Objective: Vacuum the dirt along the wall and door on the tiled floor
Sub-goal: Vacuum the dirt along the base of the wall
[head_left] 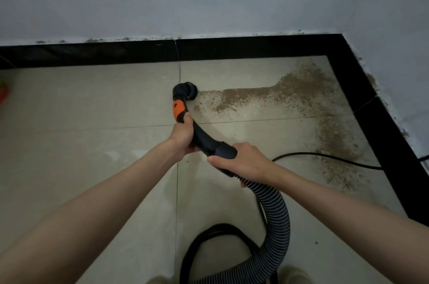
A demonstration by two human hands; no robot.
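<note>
Trailing below the hands, the ribbed hose looks light and floppy. The right hand wraps its stiff cuff; the left hand grips the curved handle, the best hold. Just beyond, the nozzle meets the dirt, which spreads rightward toward the wall.

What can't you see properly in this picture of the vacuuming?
All in the head view:
- The vacuum's body: the ribbed hose runs off the bottom edge.
- Where the black cord plugs in: the right edge cuts it off.
- The red and green thing: cropped by the left edge, blurry.
- The nozzle opening: it faces the floor.
- The left hand palm: the curved tube hides it. The right hand covers the hose joint.
</note>
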